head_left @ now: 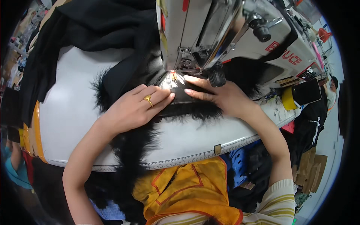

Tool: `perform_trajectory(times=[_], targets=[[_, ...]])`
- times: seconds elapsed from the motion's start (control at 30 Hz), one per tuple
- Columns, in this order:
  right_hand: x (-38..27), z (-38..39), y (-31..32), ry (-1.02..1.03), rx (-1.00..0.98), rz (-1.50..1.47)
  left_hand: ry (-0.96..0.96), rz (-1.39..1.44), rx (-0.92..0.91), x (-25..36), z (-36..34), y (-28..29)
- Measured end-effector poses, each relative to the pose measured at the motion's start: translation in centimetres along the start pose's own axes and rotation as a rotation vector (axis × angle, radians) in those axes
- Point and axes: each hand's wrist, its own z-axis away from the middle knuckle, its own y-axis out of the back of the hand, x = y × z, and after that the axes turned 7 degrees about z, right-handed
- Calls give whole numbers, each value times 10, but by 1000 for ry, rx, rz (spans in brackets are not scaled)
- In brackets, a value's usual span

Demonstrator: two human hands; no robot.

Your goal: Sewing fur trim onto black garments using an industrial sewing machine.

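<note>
Black fabric with fuzzy, fur-like trim (pixel 204 111) lies under the lit needle area of a white sewing machine (pixel 191 33). My left hand (pixel 137 105), a gold ring on one finger, lies flat on the fabric just left of the presser foot (pixel 173 76). On the right, my right hand (pixel 227 95) presses the cloth with its fingers stretched toward the foot, partly behind a black knob (pixel 216 77). A strip of the fuzzy trim (pixel 135 144) hangs below my left hand over the front edge. The fingertips of both hands are close to the needle, with the dark material beneath them.
More black cloth (pixel 105 22) is heaped at the back left of the white tabletop (pixel 75 112). A measuring tape (pixel 187 160) runs along the curved front edge. At the right stands a yellow and black holder (pixel 294 97). A yellow apron (pixel 183 187) covers my lap. Another person (pixel 332 92) is at far right.
</note>
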Motion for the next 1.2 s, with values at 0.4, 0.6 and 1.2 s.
perform_trajectory(times=[0.4,0.6,1.2], targets=[[3,-13,-2,-76,-147,28,302,115,-62,9,-21,10],[5,-7,-5,-83,-67,-111,108,96,-7,8,-16,-3],[32,-13,-9,-79,298,317,89,-40,46,-34,-9,-9]])
